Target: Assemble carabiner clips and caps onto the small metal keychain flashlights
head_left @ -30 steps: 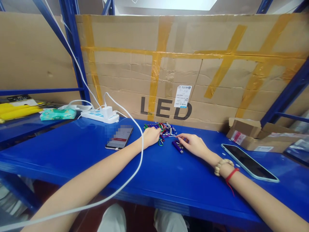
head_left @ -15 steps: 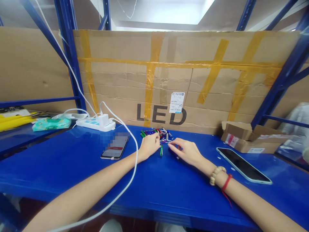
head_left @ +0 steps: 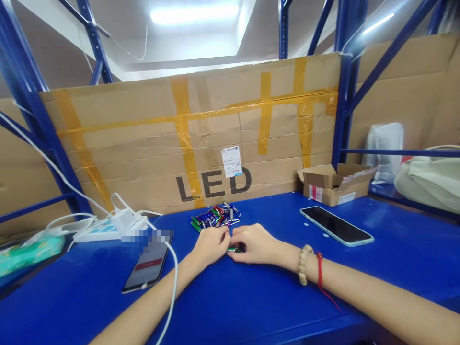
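Working over the blue tabletop (head_left: pixel 230 302), the right hand (head_left: pixel 252 244) pinches; what the left hand (head_left: pixel 211 245) grasps, I can't tell. Just beyond lies a coloured pile (head_left: pixel 217 216); inside the pinch, a green piece (head_left: pixel 235 249). Single-piece handling seems underway, the next move needing steadiness.

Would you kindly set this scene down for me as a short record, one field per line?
Surface: blue table
Left hand: fingers curled, close to the right hand; contents hidden
Right hand: a small green item at its fingertips; firmness of hold unclear
Right wrist: beaded bracelet, red string
Beyond the hands: heap of small coloured items
Left side: phone with lit screen, white power strip
Right side: dark-screened phone, open cardboard box
Back: taped cardboard sheet marked LED
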A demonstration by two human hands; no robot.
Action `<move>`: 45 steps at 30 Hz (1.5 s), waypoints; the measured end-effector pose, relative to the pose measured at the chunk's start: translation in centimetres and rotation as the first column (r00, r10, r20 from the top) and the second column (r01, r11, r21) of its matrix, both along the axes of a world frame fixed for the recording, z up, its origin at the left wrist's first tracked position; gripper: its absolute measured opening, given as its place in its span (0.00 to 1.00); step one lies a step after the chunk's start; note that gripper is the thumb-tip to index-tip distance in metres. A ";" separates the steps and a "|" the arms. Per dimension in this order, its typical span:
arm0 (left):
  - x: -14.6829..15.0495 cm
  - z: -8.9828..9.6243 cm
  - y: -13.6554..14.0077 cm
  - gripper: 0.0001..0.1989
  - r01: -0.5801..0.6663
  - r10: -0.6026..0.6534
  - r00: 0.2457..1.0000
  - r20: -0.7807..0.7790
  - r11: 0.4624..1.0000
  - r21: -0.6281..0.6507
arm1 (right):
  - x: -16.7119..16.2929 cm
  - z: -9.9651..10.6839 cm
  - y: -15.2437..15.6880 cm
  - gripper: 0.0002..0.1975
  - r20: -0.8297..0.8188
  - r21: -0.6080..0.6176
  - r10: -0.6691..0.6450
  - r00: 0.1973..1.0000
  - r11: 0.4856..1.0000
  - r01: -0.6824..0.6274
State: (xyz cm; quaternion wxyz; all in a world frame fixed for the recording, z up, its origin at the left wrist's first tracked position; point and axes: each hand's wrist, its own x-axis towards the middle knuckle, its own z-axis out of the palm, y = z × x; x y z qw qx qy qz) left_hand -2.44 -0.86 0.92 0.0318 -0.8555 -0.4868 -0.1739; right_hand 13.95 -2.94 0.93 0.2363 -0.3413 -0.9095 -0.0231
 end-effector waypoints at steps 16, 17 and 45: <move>0.6 -0.8 0.4 0.31 -0.059 0.062 0.997 0.051 0.997 -0.047 | 0.3 0.0 0.4 0.10 0.009 -0.057 -0.043 0.999 0.997 0.044; 0.5 -0.8 0.5 0.31 -0.085 0.091 0.991 0.100 0.995 -0.058 | 0.3 -0.1 0.4 0.11 -0.006 -0.047 -0.051 0.999 0.998 0.051; -0.2 -0.7 0.2 0.15 0.059 -0.043 0.939 0.341 0.998 -0.036 | 0.7 -0.4 2.4 0.20 -0.743 -0.359 -0.228 0.629 0.929 -0.087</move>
